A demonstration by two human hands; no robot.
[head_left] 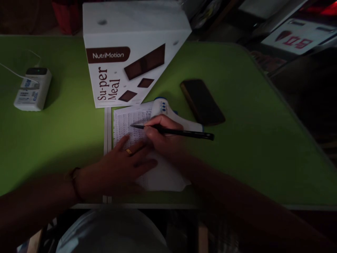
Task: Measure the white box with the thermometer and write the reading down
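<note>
My right hand grips a black pen, its tip touching a white printed sheet covered in small text. My left hand, wearing a gold ring and a wrist bracelet, lies flat on the lower part of that sheet with fingers spread. The paper rests on a green table. A white device with blue buttons lies partly under my right hand at the sheet's top right corner.
A white NutriMotion Super Meal box stands just behind the paper. A dark phone lies to the right. A white power adapter with a cable sits at far left. The table's right edge curves past dark clutter.
</note>
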